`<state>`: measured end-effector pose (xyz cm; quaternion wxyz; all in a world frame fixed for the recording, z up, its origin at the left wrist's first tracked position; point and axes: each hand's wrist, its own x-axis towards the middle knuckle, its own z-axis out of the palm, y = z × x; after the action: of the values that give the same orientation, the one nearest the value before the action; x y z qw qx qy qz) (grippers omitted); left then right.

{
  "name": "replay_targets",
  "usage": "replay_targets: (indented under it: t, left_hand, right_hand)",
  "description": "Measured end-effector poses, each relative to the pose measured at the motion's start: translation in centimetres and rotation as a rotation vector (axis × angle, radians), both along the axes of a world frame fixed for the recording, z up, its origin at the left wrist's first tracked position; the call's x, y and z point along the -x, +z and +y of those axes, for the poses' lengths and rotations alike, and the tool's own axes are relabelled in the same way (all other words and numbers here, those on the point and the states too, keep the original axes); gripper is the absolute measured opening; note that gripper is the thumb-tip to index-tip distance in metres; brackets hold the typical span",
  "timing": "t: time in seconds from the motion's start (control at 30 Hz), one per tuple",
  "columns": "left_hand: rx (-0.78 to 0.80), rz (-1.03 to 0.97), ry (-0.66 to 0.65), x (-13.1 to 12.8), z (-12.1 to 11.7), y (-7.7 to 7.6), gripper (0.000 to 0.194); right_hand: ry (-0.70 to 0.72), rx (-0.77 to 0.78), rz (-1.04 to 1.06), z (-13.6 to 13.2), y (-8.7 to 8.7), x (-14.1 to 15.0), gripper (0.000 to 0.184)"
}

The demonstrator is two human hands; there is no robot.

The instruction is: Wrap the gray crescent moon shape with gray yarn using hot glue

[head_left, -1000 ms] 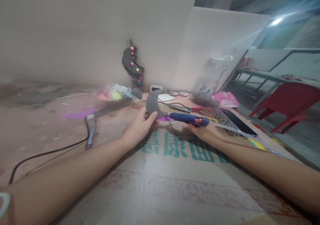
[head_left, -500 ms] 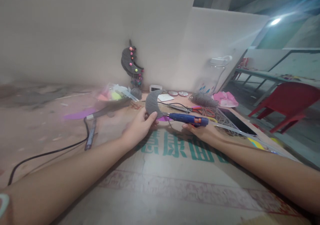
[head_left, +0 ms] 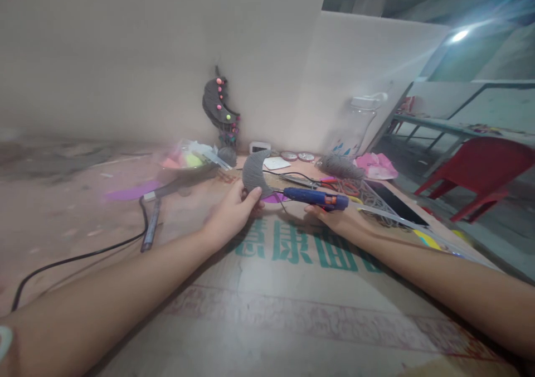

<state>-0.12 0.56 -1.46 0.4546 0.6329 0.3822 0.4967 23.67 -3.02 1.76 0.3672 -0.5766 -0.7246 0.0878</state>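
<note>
1. The left hand [head_left: 234, 209], near the centre of the frame, is grasping a grey moon [head_left: 253, 170] by its lower end; the thumb lies on the front side, and the other fingers go behind, so they are partly hidden
2. The moon, which is covered with grey yarn, is at the centre of the frame, held upright above the table [head_left: 259, 315], with its hollow side turned to the right
3. The right hand [head_left: 334, 216], right of the centre, is grasping a blue glue gun [head_left: 311, 196]; the thumb is below the body of the gun, and I cannot tell how the other fingers are bent
4. The glue gun points to the left, with its tip at the lower horn of the moon; whether the two are touching, I cannot tell
5. A long clear glue stick [head_left: 387, 214] comes out from the back of the gun toward the right side of the frame
6. A purple piece [head_left: 275, 198] shows just below the tip of the gun
7. In the upper middle, another grey moon with coloured balls [head_left: 213, 101] hangs against the wall [head_left: 267, 59]
8. Right of the centre, behind the right hand, there are a bottle [head_left: 355, 126], a bundle of grey yarn [head_left: 340, 166], a pink bag [head_left: 378, 166] and a phone [head_left: 395, 201]
9. On the left side, a black cable [head_left: 83, 256] passes beside a pen-like stick [head_left: 151, 226]
</note>
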Motion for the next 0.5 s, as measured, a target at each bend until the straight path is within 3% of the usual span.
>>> replay_targets:
  t: [0.23,0.4,0.5]
  left_hand:
    - [-0.015,0.01,0.004,0.1,-0.1,0.2,0.026]
    - [0.061,-0.019,0.009,0.1,-0.2,0.4,0.026]
    - [0.146,-0.084,-0.016,0.0,-0.1,0.7,0.025]
  right_hand:
    - [-0.003,0.047,-0.009,0.0,0.0,-0.1,0.038]
    - [-0.052,0.105,-0.024,0.5,0.1,-1.2,0.046]
    - [0.042,0.076,0.041,0.7,1.1,-1.7,0.05]
